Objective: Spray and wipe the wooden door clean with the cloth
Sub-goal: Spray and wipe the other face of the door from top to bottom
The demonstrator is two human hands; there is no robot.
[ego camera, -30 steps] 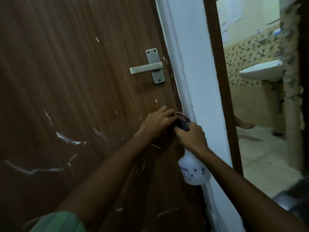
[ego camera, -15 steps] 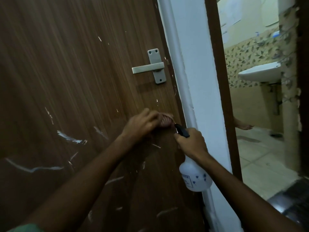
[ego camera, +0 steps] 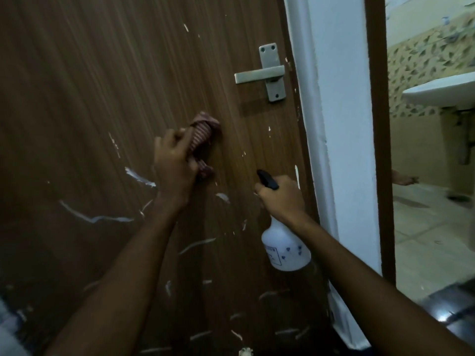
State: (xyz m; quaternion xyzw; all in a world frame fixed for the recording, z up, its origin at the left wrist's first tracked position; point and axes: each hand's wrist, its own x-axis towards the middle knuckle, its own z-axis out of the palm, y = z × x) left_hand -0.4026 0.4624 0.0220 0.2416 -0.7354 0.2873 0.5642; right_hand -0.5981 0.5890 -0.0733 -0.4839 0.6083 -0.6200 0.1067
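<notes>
The brown wooden door [ego camera: 90, 86] fills the left and middle of the view, streaked with white marks. My left hand [ego camera: 174, 165] grips a bunched striped reddish cloth [ego camera: 201, 136] and presses it against the door, left of and below the metal lever handle [ego camera: 259, 74]. My right hand [ego camera: 281, 199] holds the neck of a white spray bottle [ego camera: 284, 249] with a black trigger head [ego camera: 267, 179], close to the door's right edge; the bottle hangs below the hand.
A white door frame [ego camera: 341, 124] stands right of the door. Beyond it an open doorway shows a tiled bathroom floor [ego camera: 431, 240], a white washbasin [ego camera: 447, 91] and someone's bare foot [ego camera: 404, 179].
My left hand has slid the cloth leftward and up across the door, away from the right edge. The right hand with the bottle has stayed near the edge, now apart from the left hand.
</notes>
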